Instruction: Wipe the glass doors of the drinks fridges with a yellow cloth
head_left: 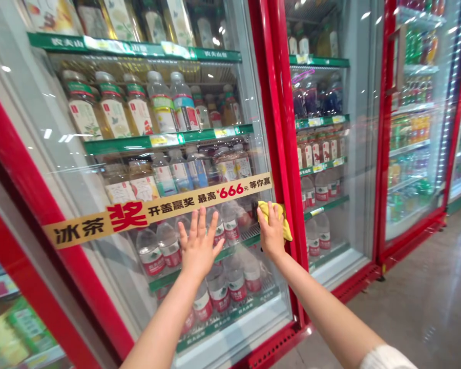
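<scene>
1. Holding a yellow cloth (287,230) under the right hand (272,233), with fingers laid over it, just below the right end of the long gold strip (176,204) (hard to miss, with that big red 666).
2. Right on the seam there, below the strip's end, between glass (262,154) and red frame (295,205); can't tell how hard it's pressed.
3. Over to the left hand (200,247): spread wide, holding nothing, below the strip's middle, with fingertips close to its lower edge. Touching the glass or hovering? Can't tell.
4. Careful now! Could peel the strip's right end by dragging the cloth up against it.
5. Might smudge the glass below the strip, from a bare palm.
6. Could jolt the bottles (153,256) below the strip, from a heavy shove.
</scene>
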{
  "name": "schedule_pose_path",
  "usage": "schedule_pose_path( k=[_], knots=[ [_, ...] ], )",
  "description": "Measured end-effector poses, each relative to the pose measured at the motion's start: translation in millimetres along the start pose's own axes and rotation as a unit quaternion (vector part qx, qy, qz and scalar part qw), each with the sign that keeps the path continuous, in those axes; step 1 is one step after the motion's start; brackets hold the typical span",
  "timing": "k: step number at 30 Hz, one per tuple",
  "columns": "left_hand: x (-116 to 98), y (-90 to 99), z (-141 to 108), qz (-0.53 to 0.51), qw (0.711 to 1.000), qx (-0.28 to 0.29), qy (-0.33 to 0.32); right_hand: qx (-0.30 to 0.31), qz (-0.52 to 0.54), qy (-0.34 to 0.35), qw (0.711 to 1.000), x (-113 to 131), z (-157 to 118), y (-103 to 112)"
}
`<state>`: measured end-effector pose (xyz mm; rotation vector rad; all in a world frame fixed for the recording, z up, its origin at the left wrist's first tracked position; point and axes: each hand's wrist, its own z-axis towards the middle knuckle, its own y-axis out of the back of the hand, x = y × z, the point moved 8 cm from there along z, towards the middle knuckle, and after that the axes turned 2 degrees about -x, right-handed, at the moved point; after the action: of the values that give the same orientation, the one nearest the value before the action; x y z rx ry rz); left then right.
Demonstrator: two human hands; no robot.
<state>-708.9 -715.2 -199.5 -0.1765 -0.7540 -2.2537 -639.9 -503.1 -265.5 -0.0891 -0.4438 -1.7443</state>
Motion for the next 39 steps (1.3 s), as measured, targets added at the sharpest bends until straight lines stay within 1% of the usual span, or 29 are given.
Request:
schedule_pose_path(
  k=[4,5,6,7,8,9,12,13,14,15,16,18,20,21,22,23,25,27,28,29,31,32,33,34,35,36,37,39],
  knots=[
    [1.6,-1.9,2.1,-0.007,1.0,0.001,0.005,0.001,-0.004,0.033,0.999,5.5,47.0,7.6],
    [2.1,-3.1,2.9,-0.01,1.0,0.001,0.007,0.001,-0.003,0.035,0.999,5.3,53.0,8.6],
    [2.3,-4.4,3.4,-0.013,1.0,0.002,0.009,0.003,-0.001,0.034,0.999,4.1,52.1,8.2],
    [2.2,-5.6,3.5,-0.017,1.0,0.003,0.009,0.006,0.0,0.03,1.0,1.6,43.2,6.3],
    [1.8,-6.5,2.9,-0.02,1.0,0.003,0.011,0.013,0.002,0.024,1.0,-2.0,26.7,3.0],
    [1.1,-7.0,1.3,-0.022,1.0,0.003,0.013,0.019,0.001,0.016,1.0,-7.1,4.0,-0.9],
    [-3.7,-6.9,-10.3,-0.024,1.0,0.004,0.016,0.064,-0.009,0.006,0.998,-23.7,-75.2,-15.1],
    [-6.4,-7.2,-16.2,-0.022,1.0,0.009,0.013,0.073,-0.013,0.008,0.997,-28.4,-94.8,-17.4],
    [-9.5,-8.0,-22.6,-0.021,1.0,0.017,0.006,0.083,-0.014,0.018,0.996,-30.6,-107.3,-19.2],
    [-12.5,-9.3,-29.0,-0.02,0.999,0.027,-0.002,0.087,-0.011,0.021,0.996,-32.1,-111.3,-19.9],
    [-15.0,-11.0,-35.1,-0.019,0.999,0.038,-0.009,0.087,-0.007,0.021,0.996,-31.9,-107.3,-19.9],
    [-17.5,-15.4,-44.3,-0.02,0.998,0.055,-0.015,0.076,0.005,0.003,0.997,-26.7,-82.6,-19.5],
    [-17.8,-19.8,-48.5,-0.02,0.998,0.065,-0.012,0.057,0.007,-0.012,0.998,-13.4,-54.9,-19.8],
    [-18.0,-21.6,-49.0,-0.02,0.997,0.068,-0.011,0.051,0.009,-0.017,0.999,-5.5,-46.6,-20.3],
    [-18.3,-22.8,-48.9,-0.02,0.997,0.071,-0.01,0.05,0.011,-0.013,0.999,2.7,-44.2,-20.8],
    [-18.7,-23.1,-48.7,-0.02,0.997,0.074,-0.01,0.06,0.015,0.004,0.998,10.8,-47.7,-22.0],
    [-18.8,-21.6,-50.0,-0.018,0.997,0.079,-0.008,0.107,0.02,0.072,0.991,22.9,-68.2,-24.6],
    [-17.5,-17.8,-55.4,-0.011,0.996,0.087,-0.008,0.165,0.019,0.146,0.975,25.6,-91.5,-25.2],
    [-16.0,-15.5,-59.7,-0.006,0.996,0.092,-0.008,0.177,0.017,0.158,0.971,22.5,-96.0,-23.4],
    [-13.9,-13.3,-64.6,-0.002,0.995,0.096,-0.007,0.173,0.014,0.148,0.974,18.3,-93.3,-20.4],
    [-6.9,-9.0,-74.7,0.007,0.995,0.097,0.007,0.122,0.012,0.078,0.989,13.6,-70.5,-12.3],
    [-2.3,-7.2,-79.0,0.012,0.995,0.095,0.021,0.091,0.013,0.04,0.995,16.7,-56.4,-9.1],
    [2.4,-5.9,-82.7,0.018,0.995,0.093,0.037,0.073,0.013,0.017,0.997,25.3,-44.4,-8.3],
    [6.4,-5.2,-85.5,0.023,0.994,0.093,0.051,0.068,0.013,0.01,0.998,37.8,-36.1,-9.5],
    [9.1,-5.1,-87.6,0.028,0.993,0.095,0.059,0.076,0.012,0.019,0.997,52.0,-33.0,-12.1],
    [10.7,-5.6,-89.3,0.031,0.993,0.099,0.062,0.091,0.012,0.041,0.995,65.3,-35.7,-15.0],
    [11.5,-6.2,-90.8,0.033,0.992,0.106,0.061,0.114,0.015,0.077,0.99,76.3,-44.2,-17.6],
    [13.4,-7.0,-94.8,0.038,0.99,0.12,0.059,0.164,0.029,0.166,0.972,86.1,-72.9,-20.6]
  ],
)
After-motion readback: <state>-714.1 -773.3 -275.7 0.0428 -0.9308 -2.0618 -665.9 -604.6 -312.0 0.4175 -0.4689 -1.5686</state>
